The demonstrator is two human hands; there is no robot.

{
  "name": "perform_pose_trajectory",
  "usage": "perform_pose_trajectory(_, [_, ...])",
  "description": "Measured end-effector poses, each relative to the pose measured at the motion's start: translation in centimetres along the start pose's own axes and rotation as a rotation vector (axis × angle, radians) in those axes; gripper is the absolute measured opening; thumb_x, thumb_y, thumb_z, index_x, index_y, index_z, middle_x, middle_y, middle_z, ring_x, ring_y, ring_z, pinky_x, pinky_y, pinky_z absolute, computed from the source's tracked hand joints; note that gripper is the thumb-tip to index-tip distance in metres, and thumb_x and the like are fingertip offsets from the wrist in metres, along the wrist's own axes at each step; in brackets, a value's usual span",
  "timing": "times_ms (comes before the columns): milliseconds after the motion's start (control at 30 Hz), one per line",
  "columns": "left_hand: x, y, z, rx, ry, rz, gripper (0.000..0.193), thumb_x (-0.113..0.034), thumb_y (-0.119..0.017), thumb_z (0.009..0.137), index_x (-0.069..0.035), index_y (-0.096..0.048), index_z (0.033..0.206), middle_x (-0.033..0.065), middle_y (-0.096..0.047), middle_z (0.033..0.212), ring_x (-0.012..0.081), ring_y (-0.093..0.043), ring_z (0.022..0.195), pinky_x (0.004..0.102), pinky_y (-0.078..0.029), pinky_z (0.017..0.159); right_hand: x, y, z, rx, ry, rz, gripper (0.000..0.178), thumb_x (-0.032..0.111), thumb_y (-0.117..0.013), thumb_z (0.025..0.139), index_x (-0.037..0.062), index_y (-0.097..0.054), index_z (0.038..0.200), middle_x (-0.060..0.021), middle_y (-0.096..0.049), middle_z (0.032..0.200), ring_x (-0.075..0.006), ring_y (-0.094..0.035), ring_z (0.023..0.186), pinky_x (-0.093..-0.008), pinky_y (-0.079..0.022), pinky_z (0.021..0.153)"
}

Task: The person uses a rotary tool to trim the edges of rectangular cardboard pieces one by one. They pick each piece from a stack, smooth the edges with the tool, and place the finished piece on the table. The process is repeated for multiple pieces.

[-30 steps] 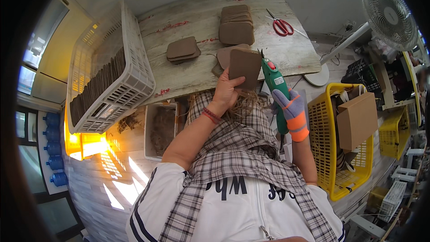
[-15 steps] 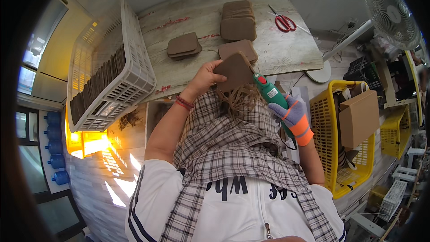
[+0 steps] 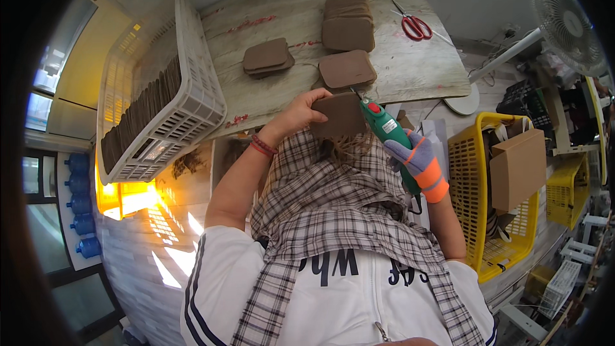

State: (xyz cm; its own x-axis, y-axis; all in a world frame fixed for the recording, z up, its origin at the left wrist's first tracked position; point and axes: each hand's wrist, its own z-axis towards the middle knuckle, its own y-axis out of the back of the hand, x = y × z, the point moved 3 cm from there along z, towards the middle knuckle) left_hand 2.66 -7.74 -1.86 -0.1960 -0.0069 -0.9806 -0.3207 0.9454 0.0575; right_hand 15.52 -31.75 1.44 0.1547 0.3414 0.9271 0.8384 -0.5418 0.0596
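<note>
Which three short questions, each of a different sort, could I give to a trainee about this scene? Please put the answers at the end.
1. Multiple choice: What does the right hand, in a grey and orange glove, hold?
a) a white slotted basket
b) a green handheld tool with a red button
c) a brown cardboard box

2. True or false: The scissors with red looped handles lie on the worn, pale table, to the right of all the stacks of flat brown pieces.

3. Open: What does the bare left hand hold?

Key: 1: b. 2: true. 3: a flat brown piece with rounded corners.
</note>
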Motion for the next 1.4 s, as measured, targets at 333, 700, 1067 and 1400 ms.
perform_pose_trajectory(333, [0.0, 3.1, -0.1, -0.255, -0.079, -0.164, 0.017, 0.0, -0.069, 0.074, -0.004, -0.062, 0.09, 0.0004, -0.065, 0.081, 0.0072, -0.06, 0.071, 0.0207, -0.049, 0.066, -1.3, 0.3, 0.4, 0.093, -0.049, -0.055, 0.035, 0.028, -0.073, 0.079, 0.0007, -0.06, 0.097, 0.0001, -0.056, 0.064, -0.0065, -0.052, 0.05, -0.0202, -0.042, 0.046])
perform_pose_trajectory(700, [-0.1, 1.4, 0.5, -0.121, -0.04, -0.1, 0.017, -0.001, -0.07, 0.073, -0.003, -0.065, 0.089, 0.0015, -0.066, 0.081, 0.0083, -0.061, 0.072, 0.0232, -0.05, 0.067, -0.9, -0.5, 0.6, 0.128, -0.056, -0.125, 0.039, 0.03, -0.073, 0.079, 0.0, -0.06, 0.1, 0.0004, -0.057, 0.065, -0.0051, -0.052, 0.051, -0.0186, -0.042, 0.047])
perform_pose_trajectory(1067, [1.0, 0.5, 1.1, 0.064, 0.035, 0.061, 0.028, 0.004, -0.067, 0.072, -0.004, -0.062, 0.098, 0.0, -0.065, 0.084, 0.0081, -0.06, 0.078, 0.0227, -0.048, 0.072, 0.6, -2.4, 1.9, 0.159, -0.026, -0.151, 0.037, 0.029, -0.074, 0.078, 0.0009, -0.06, 0.099, 0.0006, -0.058, 0.066, -0.0046, -0.051, 0.053, -0.0194, -0.039, 0.046])
perform_pose_trajectory(1400, [0.3, 12.8, 0.9, -0.508, -0.178, -0.222, 0.031, 0.002, -0.065, 0.079, -0.001, -0.056, 0.108, 0.0045, -0.063, 0.097, 0.0115, -0.059, 0.087, 0.0248, -0.048, 0.079, -2.0, -0.6, 2.6, 0.015, -0.007, 0.07, 0.032, 0.025, -0.07, 0.082, -0.0007, -0.058, 0.097, -0.004, -0.061, 0.067, -0.0088, -0.057, 0.052, -0.0221, -0.044, 0.044])
